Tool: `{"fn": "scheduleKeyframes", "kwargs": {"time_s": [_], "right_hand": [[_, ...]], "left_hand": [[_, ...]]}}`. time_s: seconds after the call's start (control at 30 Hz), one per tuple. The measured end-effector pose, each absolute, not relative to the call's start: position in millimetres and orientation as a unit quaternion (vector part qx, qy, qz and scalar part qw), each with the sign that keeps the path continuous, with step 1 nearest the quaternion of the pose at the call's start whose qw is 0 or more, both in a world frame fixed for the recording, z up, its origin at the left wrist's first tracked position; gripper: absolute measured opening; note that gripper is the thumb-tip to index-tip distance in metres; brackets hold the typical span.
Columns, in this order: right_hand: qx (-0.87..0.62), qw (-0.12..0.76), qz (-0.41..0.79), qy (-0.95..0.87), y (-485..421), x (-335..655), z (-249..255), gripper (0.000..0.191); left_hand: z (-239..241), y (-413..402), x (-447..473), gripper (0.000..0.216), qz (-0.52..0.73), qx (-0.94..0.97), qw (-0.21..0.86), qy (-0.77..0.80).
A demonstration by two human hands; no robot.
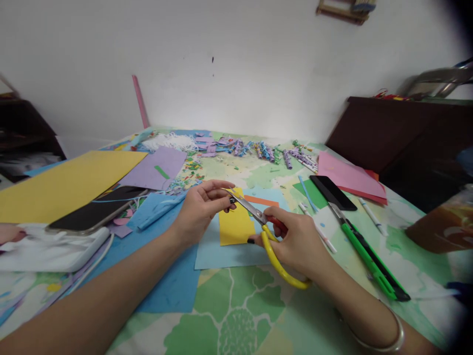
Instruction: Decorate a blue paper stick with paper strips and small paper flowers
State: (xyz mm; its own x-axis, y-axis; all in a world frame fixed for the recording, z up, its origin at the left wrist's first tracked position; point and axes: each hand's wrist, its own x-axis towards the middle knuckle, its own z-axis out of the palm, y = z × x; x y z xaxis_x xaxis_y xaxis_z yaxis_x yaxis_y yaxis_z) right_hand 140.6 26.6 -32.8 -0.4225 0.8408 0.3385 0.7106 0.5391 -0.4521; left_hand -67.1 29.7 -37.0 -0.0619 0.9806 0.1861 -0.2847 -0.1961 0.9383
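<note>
My right hand (297,241) grips a pair of scissors (274,256) with yellow and red handles, the blades pointing up and left. At the blade tips is my left hand (199,209), its thumb and fingers bent together in a pinch. Whatever lies between those fingers is too small to make out. Below both hands, a yellow paper piece (234,229) rests on a light blue sheet (212,256), with an orange strip (261,201) beside it. A larger blue sheet (173,291) is under my left forearm.
To the right are a green utility knife (373,259), a black phone-like slab (333,192), pens and pink paper (351,172). Left lie yellow card (81,182), purple paper (157,167) and a phone (96,209). Curled paper strips (264,150) line the back; another person's hand (11,231) shows at far left.
</note>
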Motion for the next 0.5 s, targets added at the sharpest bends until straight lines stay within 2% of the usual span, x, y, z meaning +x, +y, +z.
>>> {"fn": "scheduleKeyframes", "kwargs": {"time_s": [0.3,0.5], "right_hand": [[-0.464,0.27,0.122,-0.835,26.9,141.5,-32.8,0.029],[-0.463,0.28,0.124,-0.832,27.5,141.9,-33.9,0.032]], "left_hand": [[-35.6,30.3,-67.3,0.029,0.635,0.442,0.506,0.382],[-37.4,29.3,-66.4,0.038,0.612,0.455,0.525,0.378]]}}
